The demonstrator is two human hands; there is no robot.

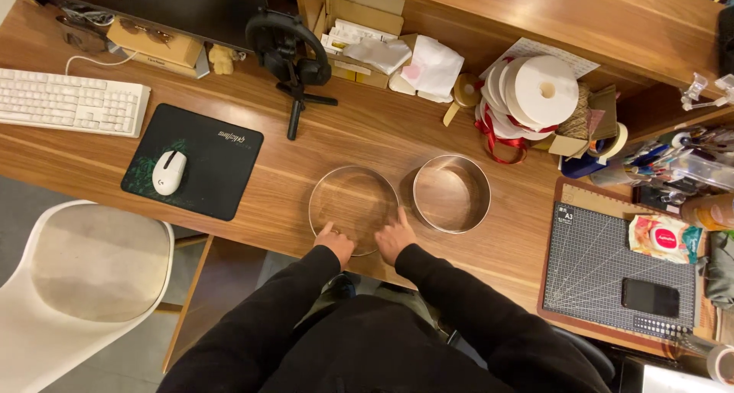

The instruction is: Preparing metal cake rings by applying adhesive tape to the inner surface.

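The left hand (336, 244) rests loosely curled at the near rim of a round, clear, shallow ring-shaped hoop (353, 208), its forefinger stretched out to touch the rim and nothing gripped. The right hand (395, 236) sits just beside it at the same rim, fingers partly spread, one fingertip pointing up along the hoop's right edge; it too touches rather than clasps. Both arms wear black sleeves. The hoop lies flat on the brown wooden desk (367, 129), directly ahead of both hands, the wood grain showing through its middle. Just right of it, nearly touching, stands a shiny metal round ring with taller walls (451, 193), smooth and reflective. Farther right lies a dark grey gridded cutting mat (596, 263) with a black phone (650, 297) on it. Behind the rings sit white ribbon spools (535, 95). To the left a white mouse (169, 172) rests on a black mouse pad (218, 160), near a white keyboard (69, 102).
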